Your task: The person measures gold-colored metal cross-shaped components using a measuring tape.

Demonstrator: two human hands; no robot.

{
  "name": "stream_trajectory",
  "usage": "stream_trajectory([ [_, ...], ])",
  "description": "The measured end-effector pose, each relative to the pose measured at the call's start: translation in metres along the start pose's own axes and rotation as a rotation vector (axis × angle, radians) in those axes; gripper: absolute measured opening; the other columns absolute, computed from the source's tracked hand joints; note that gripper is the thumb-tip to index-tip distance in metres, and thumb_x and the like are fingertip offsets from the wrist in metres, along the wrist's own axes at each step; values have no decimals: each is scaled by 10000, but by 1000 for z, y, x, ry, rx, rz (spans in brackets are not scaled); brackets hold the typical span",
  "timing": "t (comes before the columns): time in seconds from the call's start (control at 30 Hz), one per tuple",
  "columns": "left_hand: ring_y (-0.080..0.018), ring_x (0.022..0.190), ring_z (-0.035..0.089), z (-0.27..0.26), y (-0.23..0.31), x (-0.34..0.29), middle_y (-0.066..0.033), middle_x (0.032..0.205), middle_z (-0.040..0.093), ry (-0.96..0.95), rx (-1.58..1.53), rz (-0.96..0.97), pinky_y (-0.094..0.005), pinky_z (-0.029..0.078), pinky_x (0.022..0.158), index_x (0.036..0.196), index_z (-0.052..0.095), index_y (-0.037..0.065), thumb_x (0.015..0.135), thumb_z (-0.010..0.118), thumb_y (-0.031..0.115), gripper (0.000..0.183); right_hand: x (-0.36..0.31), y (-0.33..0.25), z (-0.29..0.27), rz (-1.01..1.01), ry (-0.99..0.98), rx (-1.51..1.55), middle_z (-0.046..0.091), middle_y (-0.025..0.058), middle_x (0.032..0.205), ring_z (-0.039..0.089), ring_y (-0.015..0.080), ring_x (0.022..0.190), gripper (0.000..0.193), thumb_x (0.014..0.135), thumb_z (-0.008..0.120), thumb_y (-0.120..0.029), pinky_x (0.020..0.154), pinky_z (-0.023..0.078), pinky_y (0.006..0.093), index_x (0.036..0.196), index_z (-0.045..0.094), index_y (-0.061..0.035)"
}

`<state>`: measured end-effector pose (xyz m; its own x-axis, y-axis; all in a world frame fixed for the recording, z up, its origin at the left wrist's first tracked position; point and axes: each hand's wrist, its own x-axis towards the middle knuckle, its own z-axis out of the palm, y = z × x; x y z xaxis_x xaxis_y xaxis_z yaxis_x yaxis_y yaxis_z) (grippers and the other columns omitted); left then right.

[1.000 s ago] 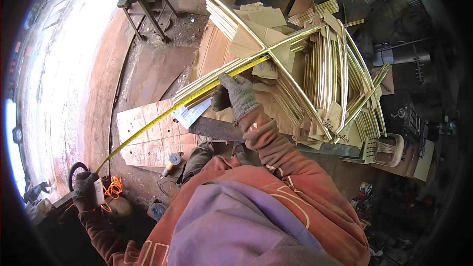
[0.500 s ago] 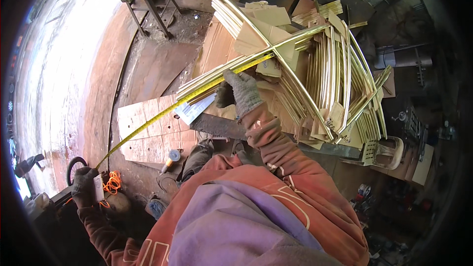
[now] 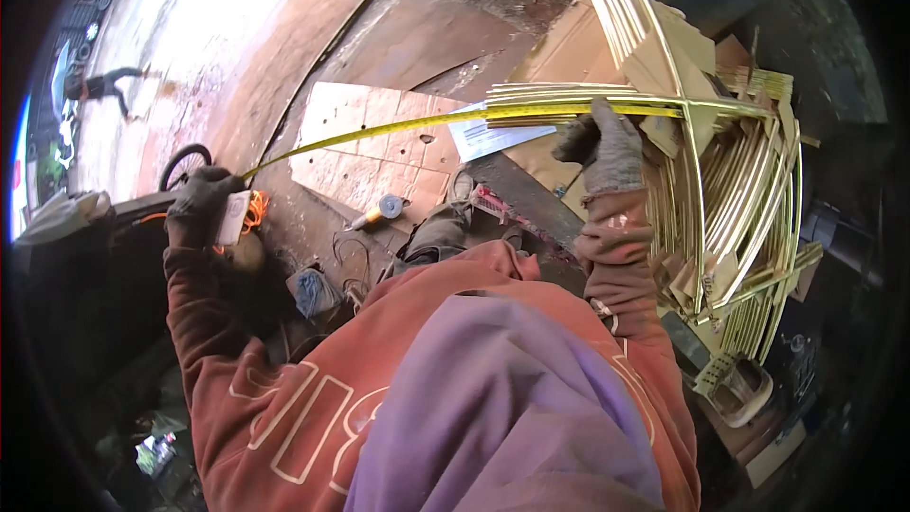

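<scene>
My left hand (image 3: 199, 204), in a dark glove, grips the case of a tape measure (image 3: 232, 218) at the left. Its yellow blade (image 3: 398, 128) runs up and to the right across a pale board to a pile of long, curved yellowish metal strips (image 3: 730, 190). My right hand (image 3: 611, 147), in a grey glove, holds the blade against one long strip lying across the top of the pile. Both arms wear a rust-orange sleeve.
A pale board with small holes (image 3: 370, 147) lies on the rusty brown floor. A white paper sheet (image 3: 493, 137) rests beside the pile. A small roll of tape (image 3: 389, 207), a black ring (image 3: 180, 163), orange cord and blue rag lie near my left hand. A distant person (image 3: 100, 85) stands far left.
The camera view has swung, so the strip pile now sits further right. My two hands keep the tape stretched between them, and the blade lies flatter along the long strip.
</scene>
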<state>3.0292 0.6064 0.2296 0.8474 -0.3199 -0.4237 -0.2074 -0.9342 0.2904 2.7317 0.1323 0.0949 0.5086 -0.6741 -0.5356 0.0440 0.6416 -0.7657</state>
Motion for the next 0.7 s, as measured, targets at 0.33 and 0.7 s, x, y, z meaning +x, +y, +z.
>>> stream_trajectory([
  [0.33,-163,698,664,6,-16,20,-55,820,740,-134,-234,-189,-336,519,659,984,770,-12,916,731,175,203,4,1,-5,26,-8,7,688,122,723,655,251,510,278,979,721,-292,456,589,416,978,671,-19],
  [0.7,-162,692,672,5,-18,24,-72,847,747,-103,-168,-186,-334,532,660,1022,770,4,914,742,197,223,4,2,-6,29,-35,20,698,128,732,668,253,514,286,987,713,-289,461,595,411,982,671,-6],
])
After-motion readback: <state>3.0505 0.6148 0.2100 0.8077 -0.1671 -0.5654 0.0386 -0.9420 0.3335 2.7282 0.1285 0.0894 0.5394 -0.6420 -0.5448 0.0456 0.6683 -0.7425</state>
